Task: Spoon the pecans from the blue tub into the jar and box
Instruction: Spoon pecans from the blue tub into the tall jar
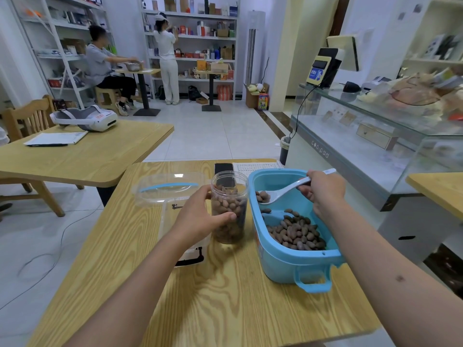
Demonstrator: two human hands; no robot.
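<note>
A blue tub (280, 265) stands on the right of the wooden table, with a pile of brown pecans (298, 232) at its near end. My right hand (323, 190) grips the handle of a white spoon (280, 194), whose bowl holds a few pecans above the tub's far left side. Just left of the tub stands a clear jar (229, 196), mostly full of pecans. My left hand (200, 216) wraps around the jar's left side. A clear box (170, 189) with a blue-trimmed lid lies left of the jar, partly hidden by my left hand.
A dark phone (223, 169) and a sheet of printed paper (255, 167) lie behind the jar and tub. A glass display counter (375, 136) stands close on the right. Another wooden table (87, 156) with a headset is to the left. Two people are at the far shelves.
</note>
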